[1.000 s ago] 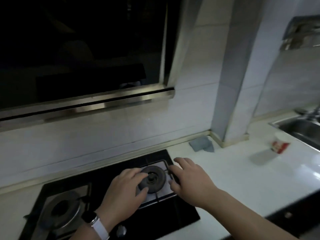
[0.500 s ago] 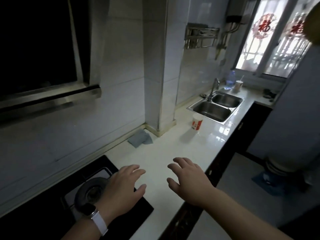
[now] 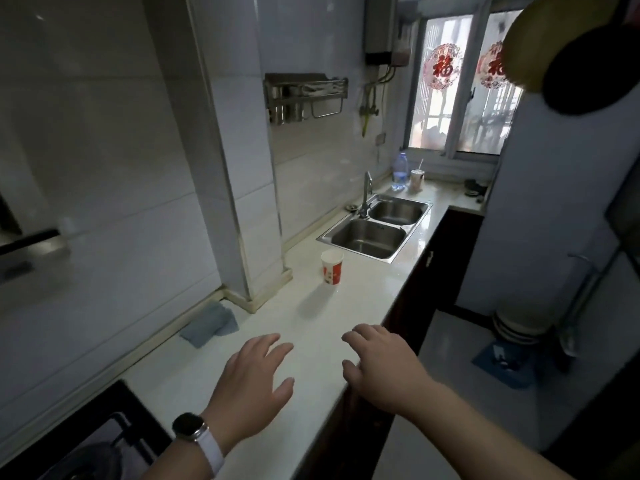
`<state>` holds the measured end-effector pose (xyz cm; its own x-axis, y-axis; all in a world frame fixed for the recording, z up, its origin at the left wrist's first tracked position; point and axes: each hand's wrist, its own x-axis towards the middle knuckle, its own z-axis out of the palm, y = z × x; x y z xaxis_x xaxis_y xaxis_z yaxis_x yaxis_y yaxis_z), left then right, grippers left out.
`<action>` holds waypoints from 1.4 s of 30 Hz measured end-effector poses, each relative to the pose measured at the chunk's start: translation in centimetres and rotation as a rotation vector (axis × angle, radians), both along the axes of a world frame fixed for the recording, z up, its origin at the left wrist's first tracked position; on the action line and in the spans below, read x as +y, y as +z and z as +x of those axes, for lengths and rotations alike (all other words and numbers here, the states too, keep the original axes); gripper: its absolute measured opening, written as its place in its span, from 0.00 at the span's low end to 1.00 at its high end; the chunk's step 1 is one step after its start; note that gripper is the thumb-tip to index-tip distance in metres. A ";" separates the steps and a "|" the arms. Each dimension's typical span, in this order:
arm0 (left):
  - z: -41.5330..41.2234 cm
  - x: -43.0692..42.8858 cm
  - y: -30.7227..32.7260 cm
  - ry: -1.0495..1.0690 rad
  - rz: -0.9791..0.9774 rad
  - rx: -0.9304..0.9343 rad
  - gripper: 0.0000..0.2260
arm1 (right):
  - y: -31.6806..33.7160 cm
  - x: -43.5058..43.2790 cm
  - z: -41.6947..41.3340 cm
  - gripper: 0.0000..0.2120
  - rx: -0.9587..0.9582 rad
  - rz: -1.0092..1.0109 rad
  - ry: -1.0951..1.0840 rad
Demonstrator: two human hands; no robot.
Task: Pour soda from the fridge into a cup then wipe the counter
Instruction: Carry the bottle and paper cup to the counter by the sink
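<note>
While both hands are held empty over the counter (image 3: 346,306), the task stands at its first step: no soda is held or in view. The left hand (image 3: 252,379), with a watch at the wrist, is spread with its fingers nearly straight and grips nothing. The right hand (image 3: 381,365) is loosely arched at the counter's front edge, fingers relaxed, and also grips nothing. The cup (image 3: 332,267) stands upright on the counter just in front of the near corner of the sink (image 3: 323,237), well apart from both hands; its contents cannot be seen. A folded grey cloth (image 3: 211,323) lies against the wall beside the tiled pillar. The fridge cannot be identified with certainty. The next move probably calls for turning from the counter, opening the fridge and taking the soda in one hand.
</note>
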<state>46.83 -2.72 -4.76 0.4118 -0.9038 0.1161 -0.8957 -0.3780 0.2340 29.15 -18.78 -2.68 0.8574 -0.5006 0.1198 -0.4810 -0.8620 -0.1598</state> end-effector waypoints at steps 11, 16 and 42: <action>-5.8 -15.5 -2.5 0.021 0.007 -0.026 0.33 | -0.5 -17.4 -9.2 0.23 0.002 0.088 -0.103; -5.2 -19.6 -3.4 0.038 0.068 -0.024 0.29 | -1.8 -21.3 -9.5 0.24 -0.007 0.155 -0.091; 16.8 -39.4 -16.3 0.371 0.088 0.458 0.22 | -10.3 -42.8 16.4 0.22 0.295 0.328 0.043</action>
